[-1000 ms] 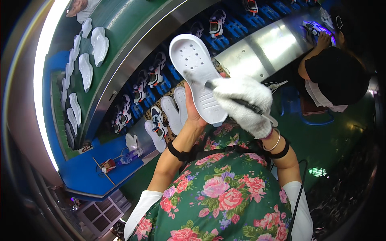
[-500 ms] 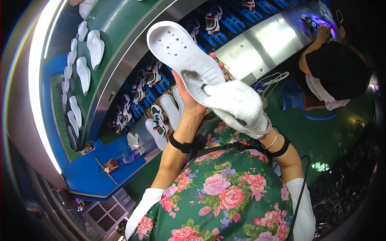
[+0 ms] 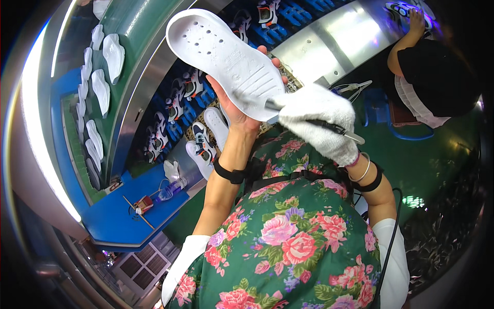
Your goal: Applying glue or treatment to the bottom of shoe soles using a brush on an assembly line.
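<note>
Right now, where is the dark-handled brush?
In the head view, just right of centre, the brush is in the gloved right hand, its tip over the near end of the white sole.

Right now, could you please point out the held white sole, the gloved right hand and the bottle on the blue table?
White sole (image 3: 225,62), head view: middle of its upturned face.
Gloved right hand (image 3: 323,113), head view: its gloved middle.
Bottle (image 3: 169,192), head view: middle of its side.
</note>
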`<control>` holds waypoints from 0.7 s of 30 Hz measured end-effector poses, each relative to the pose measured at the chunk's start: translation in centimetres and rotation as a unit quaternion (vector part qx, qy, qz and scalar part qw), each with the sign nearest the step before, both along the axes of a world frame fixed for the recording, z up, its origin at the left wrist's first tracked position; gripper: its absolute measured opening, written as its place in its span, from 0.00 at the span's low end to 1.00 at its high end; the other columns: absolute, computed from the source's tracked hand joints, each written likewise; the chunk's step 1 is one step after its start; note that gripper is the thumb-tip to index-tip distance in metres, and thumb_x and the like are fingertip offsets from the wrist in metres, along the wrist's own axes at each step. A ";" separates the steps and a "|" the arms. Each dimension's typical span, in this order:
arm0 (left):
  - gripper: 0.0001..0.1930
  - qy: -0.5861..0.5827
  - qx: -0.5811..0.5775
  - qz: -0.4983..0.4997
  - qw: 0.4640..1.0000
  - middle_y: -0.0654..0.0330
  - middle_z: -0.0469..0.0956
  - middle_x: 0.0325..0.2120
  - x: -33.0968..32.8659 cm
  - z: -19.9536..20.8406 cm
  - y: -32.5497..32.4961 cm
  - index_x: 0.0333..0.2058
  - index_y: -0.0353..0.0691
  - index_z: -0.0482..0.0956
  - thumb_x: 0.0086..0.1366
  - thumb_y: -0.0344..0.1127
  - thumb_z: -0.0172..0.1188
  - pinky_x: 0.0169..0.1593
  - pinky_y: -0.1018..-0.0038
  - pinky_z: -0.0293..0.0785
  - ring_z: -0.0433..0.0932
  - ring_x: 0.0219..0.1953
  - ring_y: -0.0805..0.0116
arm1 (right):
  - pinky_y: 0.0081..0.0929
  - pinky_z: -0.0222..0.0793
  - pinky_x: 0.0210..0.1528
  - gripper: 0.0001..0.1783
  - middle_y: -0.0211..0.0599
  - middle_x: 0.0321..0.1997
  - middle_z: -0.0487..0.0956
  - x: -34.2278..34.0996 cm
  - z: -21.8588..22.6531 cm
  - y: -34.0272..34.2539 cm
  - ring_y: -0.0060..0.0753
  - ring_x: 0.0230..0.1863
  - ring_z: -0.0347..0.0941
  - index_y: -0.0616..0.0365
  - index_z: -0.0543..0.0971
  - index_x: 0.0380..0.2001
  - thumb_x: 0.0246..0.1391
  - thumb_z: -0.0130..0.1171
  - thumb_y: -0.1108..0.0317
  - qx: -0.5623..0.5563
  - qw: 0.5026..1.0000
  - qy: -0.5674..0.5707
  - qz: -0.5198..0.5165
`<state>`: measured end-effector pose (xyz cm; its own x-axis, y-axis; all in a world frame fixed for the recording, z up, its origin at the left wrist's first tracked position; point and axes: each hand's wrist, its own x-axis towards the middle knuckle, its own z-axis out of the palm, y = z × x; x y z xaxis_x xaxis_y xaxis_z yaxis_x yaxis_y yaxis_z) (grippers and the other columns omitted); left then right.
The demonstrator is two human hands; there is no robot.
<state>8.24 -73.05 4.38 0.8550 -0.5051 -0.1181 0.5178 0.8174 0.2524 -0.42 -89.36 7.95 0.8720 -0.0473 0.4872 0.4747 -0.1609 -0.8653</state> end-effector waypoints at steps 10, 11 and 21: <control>0.53 -0.049 -0.062 -0.120 0.990 0.42 0.56 0.68 0.8 -1.0 1.4 0.71 0.45 0.53 0.58 0.75 0.55 0.56 0.39 0.73 0.68 0.60 0.36 | 0.29 0.77 0.39 0.12 0.37 0.38 0.86 -0.8 -0.1 -0.9 0.36 0.37 0.82 0.54 0.87 0.38 0.47 0.71 0.74 -0.028 1.000 0.009 0.004; 0.53 -0.058 -0.054 -0.129 0.988 0.43 0.56 0.69 1.2 -1.2 1.4 0.71 0.46 0.52 0.57 0.75 0.56 0.56 0.39 0.74 0.68 0.58 0.36 | 0.30 0.78 0.39 0.12 0.36 0.38 0.86 -1.0 0.1 -1.0 0.37 0.37 0.81 0.54 0.87 0.38 0.47 0.71 0.74 -0.076 0.997 -0.022 0.019; 0.55 -0.078 -0.035 -0.171 0.982 0.33 0.60 0.64 2.1 -1.3 1.5 0.71 0.40 0.52 0.58 0.78 0.49 0.55 0.46 0.78 0.73 0.57 0.36 | 0.30 0.77 0.40 0.12 0.39 0.40 0.85 -1.4 -0.1 -1.7 0.38 0.36 0.81 0.56 0.86 0.38 0.47 0.70 0.75 -0.075 0.996 -0.006 0.048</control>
